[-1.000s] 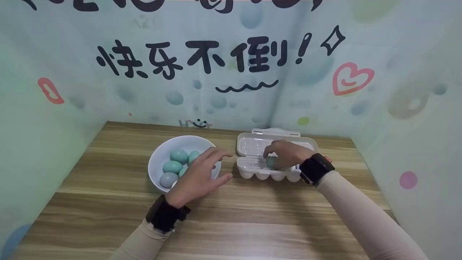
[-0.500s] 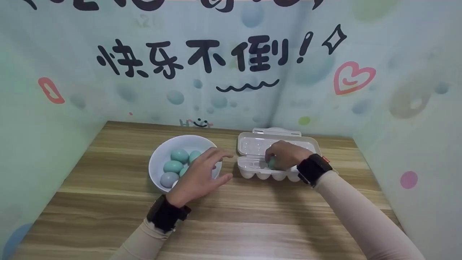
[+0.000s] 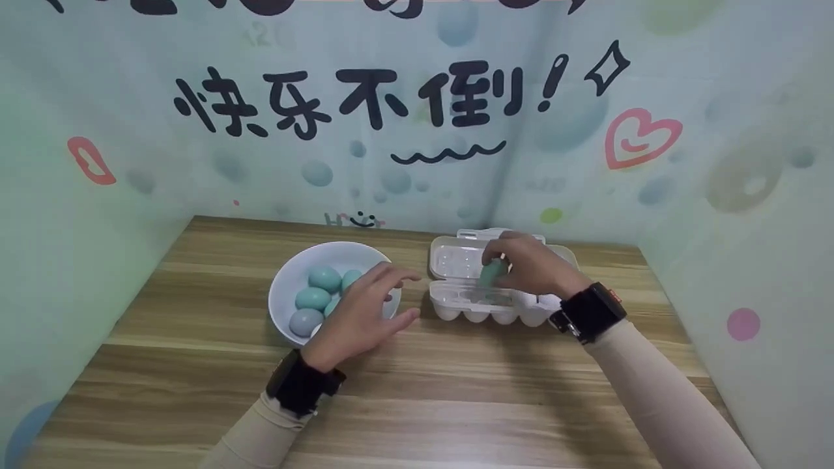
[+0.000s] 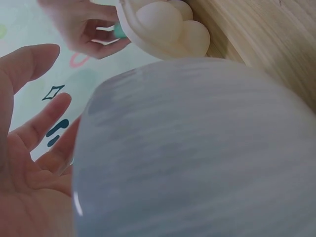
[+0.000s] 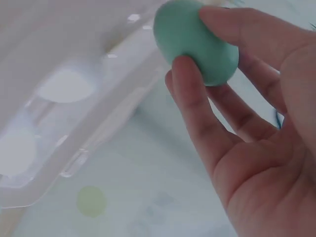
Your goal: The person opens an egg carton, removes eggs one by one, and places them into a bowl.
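My right hand (image 3: 534, 264) pinches a teal egg (image 5: 190, 39) between thumb and fingertips, just above an opened white plastic egg carton (image 3: 446, 294). In the right wrist view, white eggs (image 5: 66, 86) sit in part of the carton. Over the right side of a white bowl (image 3: 281, 280) hangs my left hand (image 3: 358, 316), its fingers spread and holding nothing. Teal eggs (image 3: 313, 299) and a grey-blue egg (image 3: 305, 322) lie in the bowl, some hidden beneath that hand. The bowl's outer wall (image 4: 187, 148) fills much of the left wrist view.
Bowl and carton stand side by side on a wood-grain table (image 3: 417, 404), with a gap between them. The carton's raised lid (image 3: 453, 257) leans back near a printed cloth backdrop (image 3: 417, 189). Cloth walls also close off both sides.
My right hand has lifted the teal egg up out of the carton's tray, after its fingers closed lower around it. The left hand has stayed in place over the bowl.
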Demonstrator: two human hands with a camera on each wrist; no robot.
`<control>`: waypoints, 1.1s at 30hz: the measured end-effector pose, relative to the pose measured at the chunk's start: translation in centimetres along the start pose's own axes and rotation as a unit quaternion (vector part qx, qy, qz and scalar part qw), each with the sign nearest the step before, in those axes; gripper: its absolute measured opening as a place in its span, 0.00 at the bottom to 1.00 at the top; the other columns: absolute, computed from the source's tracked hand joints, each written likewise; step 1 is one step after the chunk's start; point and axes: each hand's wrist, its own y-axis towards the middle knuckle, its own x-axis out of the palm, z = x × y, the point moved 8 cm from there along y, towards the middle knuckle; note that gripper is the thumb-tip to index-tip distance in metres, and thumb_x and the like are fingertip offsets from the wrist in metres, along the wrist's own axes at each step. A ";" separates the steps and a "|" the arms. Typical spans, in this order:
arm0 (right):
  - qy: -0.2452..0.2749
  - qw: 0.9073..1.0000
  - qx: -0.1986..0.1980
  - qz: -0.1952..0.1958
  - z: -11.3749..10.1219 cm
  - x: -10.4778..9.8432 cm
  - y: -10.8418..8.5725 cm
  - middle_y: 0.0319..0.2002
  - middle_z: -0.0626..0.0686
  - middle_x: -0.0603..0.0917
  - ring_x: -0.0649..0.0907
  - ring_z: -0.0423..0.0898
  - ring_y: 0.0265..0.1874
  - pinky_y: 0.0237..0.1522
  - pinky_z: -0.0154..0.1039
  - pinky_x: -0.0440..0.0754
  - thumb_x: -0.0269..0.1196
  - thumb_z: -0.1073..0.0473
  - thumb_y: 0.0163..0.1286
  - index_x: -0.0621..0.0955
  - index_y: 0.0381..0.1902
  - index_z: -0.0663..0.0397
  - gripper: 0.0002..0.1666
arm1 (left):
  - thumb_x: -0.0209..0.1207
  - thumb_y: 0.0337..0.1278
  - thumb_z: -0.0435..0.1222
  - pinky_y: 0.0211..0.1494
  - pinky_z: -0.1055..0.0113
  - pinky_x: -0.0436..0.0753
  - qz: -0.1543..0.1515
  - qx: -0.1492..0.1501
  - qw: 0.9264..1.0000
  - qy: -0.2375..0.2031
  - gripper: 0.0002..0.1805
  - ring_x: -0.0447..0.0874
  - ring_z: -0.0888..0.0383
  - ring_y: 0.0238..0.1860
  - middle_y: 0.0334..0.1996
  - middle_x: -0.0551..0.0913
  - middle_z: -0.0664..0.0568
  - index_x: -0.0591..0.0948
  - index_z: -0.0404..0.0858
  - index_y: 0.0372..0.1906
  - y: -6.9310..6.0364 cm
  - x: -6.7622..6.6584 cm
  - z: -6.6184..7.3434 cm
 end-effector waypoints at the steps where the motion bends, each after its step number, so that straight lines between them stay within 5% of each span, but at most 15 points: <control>1: 0.008 1.000 0.005 0.013 -0.3 -0.4 -0.2 0.40 0.56 0.86 0.83 0.52 0.40 0.43 0.47 0.84 0.77 0.70 0.57 0.86 0.43 0.60 0.16 | 0.74 0.63 0.41 0.54 0.61 0.85 0.003 -0.001 1.000 -0.001 0.27 0.83 0.53 0.53 0.55 0.82 0.53 0.81 0.44 0.65 0.0 0.0 0.0; 9: 0.128 0.986 0.037 0.102 -3.2 -1.9 -1.8 0.44 0.53 0.86 0.89 0.49 0.44 0.46 0.47 0.91 0.79 0.64 0.62 0.85 0.47 0.58 0.17 | 0.75 0.61 0.39 0.55 0.67 0.87 0.019 -0.007 1.000 -0.007 0.28 0.84 0.58 0.54 0.57 0.82 0.52 0.80 0.43 0.65 0.1 -0.1 0.3; 18: 0.229 0.955 0.088 0.168 -5.9 0.1 -3.4 0.46 0.50 0.86 0.89 0.48 0.44 0.48 0.41 0.90 0.79 0.59 0.64 0.83 0.49 0.54 0.19 | 0.76 0.60 0.36 0.56 0.66 0.88 0.031 0.021 0.998 -0.056 0.29 0.84 0.56 0.56 0.58 0.82 0.52 0.79 0.43 0.65 0.2 0.2 1.0; 25: 0.310 0.926 0.107 0.188 -6.9 2.4 -3.9 0.47 0.54 0.86 0.90 0.50 0.43 0.46 0.45 0.91 0.78 0.58 0.65 0.83 0.49 0.54 0.19 | 0.77 0.57 0.34 0.56 0.67 0.88 0.044 0.057 0.994 -0.081 0.27 0.85 0.55 0.54 0.55 0.82 0.50 0.81 0.42 0.61 0.0 0.4 1.8; 33: 0.347 0.915 0.109 0.175 -7.9 4.3 -4.1 0.49 0.56 0.84 0.89 0.53 0.46 0.50 0.44 0.90 0.77 0.58 0.67 0.81 0.50 0.56 0.20 | 0.78 0.57 0.36 0.54 0.72 0.87 0.039 0.087 0.992 -0.078 0.26 0.86 0.59 0.52 0.52 0.81 0.50 0.80 0.39 0.59 -0.2 1.0 2.5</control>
